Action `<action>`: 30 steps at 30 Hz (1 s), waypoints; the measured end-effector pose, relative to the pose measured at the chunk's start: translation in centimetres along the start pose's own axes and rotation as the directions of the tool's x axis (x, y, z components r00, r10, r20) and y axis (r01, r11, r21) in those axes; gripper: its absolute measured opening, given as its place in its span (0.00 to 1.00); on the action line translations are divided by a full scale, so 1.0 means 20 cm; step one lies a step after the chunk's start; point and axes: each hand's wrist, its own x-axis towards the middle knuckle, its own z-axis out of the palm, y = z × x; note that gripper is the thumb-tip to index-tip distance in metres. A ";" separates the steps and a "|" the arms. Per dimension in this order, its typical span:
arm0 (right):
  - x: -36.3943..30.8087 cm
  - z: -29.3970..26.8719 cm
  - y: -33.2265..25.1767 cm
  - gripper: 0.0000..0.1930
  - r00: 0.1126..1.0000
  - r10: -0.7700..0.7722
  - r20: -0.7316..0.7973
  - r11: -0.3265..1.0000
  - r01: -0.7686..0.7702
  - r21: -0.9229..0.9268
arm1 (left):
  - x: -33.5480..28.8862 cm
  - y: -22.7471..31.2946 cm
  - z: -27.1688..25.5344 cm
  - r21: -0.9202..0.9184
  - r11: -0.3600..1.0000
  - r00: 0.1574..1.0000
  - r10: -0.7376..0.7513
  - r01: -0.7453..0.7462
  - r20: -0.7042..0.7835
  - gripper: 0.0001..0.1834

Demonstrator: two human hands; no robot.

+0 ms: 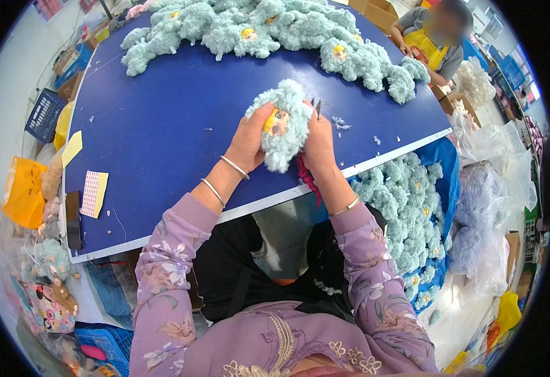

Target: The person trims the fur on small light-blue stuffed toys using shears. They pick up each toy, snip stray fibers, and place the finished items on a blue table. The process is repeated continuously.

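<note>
A fluffy pale-blue plush toy (282,141) with a small doll-like face and yellow hair is held up above the near edge of the blue table (162,144). My left hand (250,138) is closed round its left side, thumb beside the face. My right hand (319,141) is closed against its right side. Two dark pointed tips of thread snips (316,108) stick up from the right fist; their handles are hidden in it. A magenta cord or cloth strip (306,174) hangs below that hand over the table edge.
A heap of like plush toys (250,31) covers the table's far side. More fill a blue bag (452,182) to the right. Fluff scraps (341,124), a sticker sheet (92,193) and a dark phone-like slab (73,220) lie on the table. A co-worker (435,44) sits far right.
</note>
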 end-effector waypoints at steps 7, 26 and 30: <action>-0.04 0.05 0.02 0.19 0.996 -0.045 0.073 0.990 0.035 0.138 | -0.02 -0.01 -0.02 -0.007 1.000 0.999 -0.006 0.006 0.042 0.21; -0.01 -0.06 -0.05 0.21 0.995 0.044 -0.090 0.986 -0.057 -0.155 | 0.02 -0.02 -0.09 0.164 0.981 0.994 0.111 -0.107 -0.015 0.25; 0.03 -0.13 -0.08 0.23 0.993 0.074 -0.090 0.994 -0.065 0.090 | 0.05 -0.02 -0.09 0.131 0.979 0.983 0.165 -0.154 -0.082 0.24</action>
